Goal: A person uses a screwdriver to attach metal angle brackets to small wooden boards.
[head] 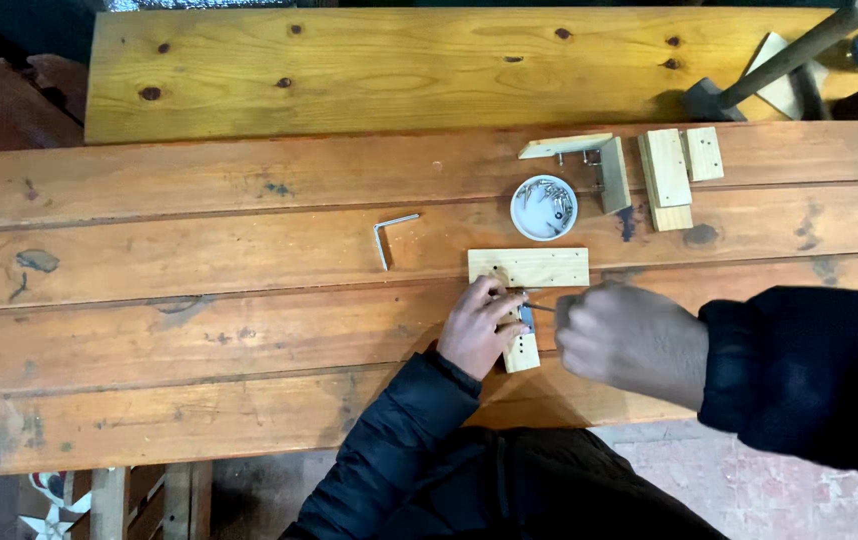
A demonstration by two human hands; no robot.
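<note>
Head cam, looking down on a plank workbench.

L hand presses down on a small pale wood piece, a T or L made of two blocks. Fingers are curled over the joint and pin a small metal bracket against the wood, prob so it can't shift. The piece lies near the bench's front edge, just in front of the person.

R hand is clenched round a thin metal tool, tip pointing at the bracket. Looks like a hex key or driver; can't tell which.

A white dish of screws sits just behind the piece, within easy reach. A spare hex key lies to the left, apart. More wood blocks and another bracketed piece sit further back, w/ a hammer at the far right corner.
</note>
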